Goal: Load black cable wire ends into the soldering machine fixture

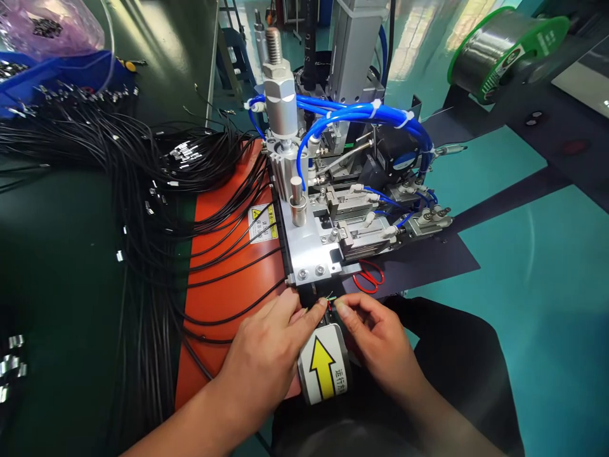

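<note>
Thin red and green wire ends (329, 301) show between the fingertips at the near end of a metal machine (307, 247). My left hand (271, 336) lies over the machine's near corner, its index finger reaching to the wires; whatever its fingers press on is hidden below them. My right hand (380, 330) pinches at the right side of the wires, thumb and index finger together around a green wire tip. Just below the hands is a round part with a yellow arrow label (323, 365). Black cables (228, 273) run over an orange surface (209, 362) to the machine's left side.
Bundles of black cables (143, 190) with metal connectors cover the green table (57, 285) at left. A blue bin (85, 70) stands behind them. Blue air hoses (371, 113) arch over the machine. Red-handled scissors (368, 277) lie right of it; a solder spool (499, 54) hangs upper right.
</note>
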`<state>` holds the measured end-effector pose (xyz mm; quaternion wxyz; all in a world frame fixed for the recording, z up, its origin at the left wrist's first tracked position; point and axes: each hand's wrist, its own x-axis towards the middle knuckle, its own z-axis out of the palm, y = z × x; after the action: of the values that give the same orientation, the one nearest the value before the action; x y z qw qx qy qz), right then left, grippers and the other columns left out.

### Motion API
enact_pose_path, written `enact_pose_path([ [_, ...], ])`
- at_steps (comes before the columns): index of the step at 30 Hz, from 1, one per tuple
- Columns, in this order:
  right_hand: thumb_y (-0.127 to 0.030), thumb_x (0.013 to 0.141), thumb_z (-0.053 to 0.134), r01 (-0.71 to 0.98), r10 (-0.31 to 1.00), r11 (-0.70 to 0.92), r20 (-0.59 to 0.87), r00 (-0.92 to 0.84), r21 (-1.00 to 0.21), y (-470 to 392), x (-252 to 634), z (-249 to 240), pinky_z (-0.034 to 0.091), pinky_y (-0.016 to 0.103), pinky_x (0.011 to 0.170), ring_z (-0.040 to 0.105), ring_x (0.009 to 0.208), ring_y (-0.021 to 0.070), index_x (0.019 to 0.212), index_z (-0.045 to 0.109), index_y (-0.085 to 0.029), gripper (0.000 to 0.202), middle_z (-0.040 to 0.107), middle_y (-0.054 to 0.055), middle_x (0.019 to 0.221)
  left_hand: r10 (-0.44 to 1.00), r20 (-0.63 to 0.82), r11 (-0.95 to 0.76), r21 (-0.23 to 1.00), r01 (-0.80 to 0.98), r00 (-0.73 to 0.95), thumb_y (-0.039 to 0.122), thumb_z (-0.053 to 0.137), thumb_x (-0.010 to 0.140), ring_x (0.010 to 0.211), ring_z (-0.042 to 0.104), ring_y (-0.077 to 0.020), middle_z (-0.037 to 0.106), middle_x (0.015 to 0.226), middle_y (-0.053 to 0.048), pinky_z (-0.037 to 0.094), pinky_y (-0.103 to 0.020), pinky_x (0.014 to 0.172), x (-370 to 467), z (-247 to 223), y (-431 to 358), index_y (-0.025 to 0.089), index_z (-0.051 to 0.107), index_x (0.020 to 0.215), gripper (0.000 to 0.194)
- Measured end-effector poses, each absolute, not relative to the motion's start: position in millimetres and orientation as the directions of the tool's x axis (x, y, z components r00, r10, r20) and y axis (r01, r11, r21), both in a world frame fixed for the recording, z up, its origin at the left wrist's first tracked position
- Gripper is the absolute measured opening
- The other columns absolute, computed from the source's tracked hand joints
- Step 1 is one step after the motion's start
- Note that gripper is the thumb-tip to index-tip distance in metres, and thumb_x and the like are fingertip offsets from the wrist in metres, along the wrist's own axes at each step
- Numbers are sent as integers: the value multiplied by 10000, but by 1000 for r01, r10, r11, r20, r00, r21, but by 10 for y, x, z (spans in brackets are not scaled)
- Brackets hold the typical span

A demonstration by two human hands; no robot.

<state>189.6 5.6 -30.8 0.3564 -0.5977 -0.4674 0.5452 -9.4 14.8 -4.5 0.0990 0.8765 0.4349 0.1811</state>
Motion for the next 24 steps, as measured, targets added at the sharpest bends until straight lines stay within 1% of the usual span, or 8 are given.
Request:
enact_pose_path([
  [2,-439,911,582,128,948,-311,-317,-27,-942,77,1901,-291,528,289,677,651,787,200,940,676,-202,257,684,44,829,803,218,-595,345,726,555,122,484,900,696,482,-152,487,834,-45,412,-232,551,-101,-46,147,210,550,1326,440],
  [4,-431,910,584,121,957,-287,-291,-12,-950,119,1899,-272,532,284,681,654,792,196,945,682,-203,251,696,50,860,805,210,-591,367,718,555,108,486,895,720,495,-158,499,856,-53,435,-237,568,-106,-46,149,212,546,1330,452],
  [8,-419,909,586,149,969,-238,-244,-27,-960,190,1895,-258,534,277,681,658,826,198,924,691,-204,240,707,61,926,809,187,-582,386,716,557,102,468,898,730,498,-162,505,869,-57,458,-251,582,-115,-56,146,224,528,1350,472],
  [13,-396,902,607,199,978,-198,-208,-28,-960,203,1889,-262,526,284,698,650,824,197,897,702,-204,214,690,54,888,814,155,-569,403,716,560,118,478,876,721,487,-165,499,871,-60,482,-272,598,-126,-78,126,225,509,1373,509],
  [16,-360,909,605,224,984,-168,-179,-28,-960,207,1888,-247,517,288,711,642,824,193,876,707,-212,183,680,51,884,815,164,-571,392,721,556,127,488,877,719,489,-164,502,870,-62,480,-264,594,-125,-83,124,222,520,1365,498],
  [19,-331,917,600,235,989,-133,-143,-27,-963,210,1890,-234,514,297,736,638,849,197,891,710,-221,158,674,53,896,818,171,-570,365,736,549,128,490,886,709,492,-159,502,854,-53,458,-244,573,-130,-90,120,242,526,1361,490],
  [24,-308,918,605,240,994,-98,-108,-27,-966,200,1904,-233,520,301,757,640,886,202,929,717,-241,131,669,54,936,824,123,-557,354,751,553,142,489,888,719,493,-156,506,871,-50,444,-238,577,-147,-118,101,270,457,1422,550],
])
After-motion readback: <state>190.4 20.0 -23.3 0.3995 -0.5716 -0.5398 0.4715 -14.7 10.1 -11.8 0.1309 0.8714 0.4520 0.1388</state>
